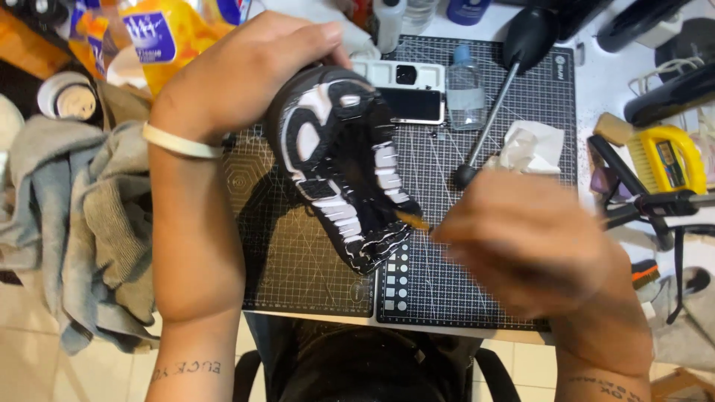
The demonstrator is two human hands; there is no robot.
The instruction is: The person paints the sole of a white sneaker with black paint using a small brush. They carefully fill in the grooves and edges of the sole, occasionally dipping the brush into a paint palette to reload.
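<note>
over the cutting mat [313, 275] i see my left hand [246, 71] clenched on the shoe [339, 160], sole up; right hand [521, 242], blurred, pinches a brush [411, 220] at its toe edge. i judge the sole partly done, toe remaining.

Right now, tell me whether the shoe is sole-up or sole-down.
Sole-up: the shoe's black-and-white tread faces the camera, held at the heel by the left hand.

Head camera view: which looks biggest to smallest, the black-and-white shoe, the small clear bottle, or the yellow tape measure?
1. Black-and-white shoe, though held up nearer the camera.
2. and 3. Yellow tape measure and small clear bottle look alike; unranked.
</note>
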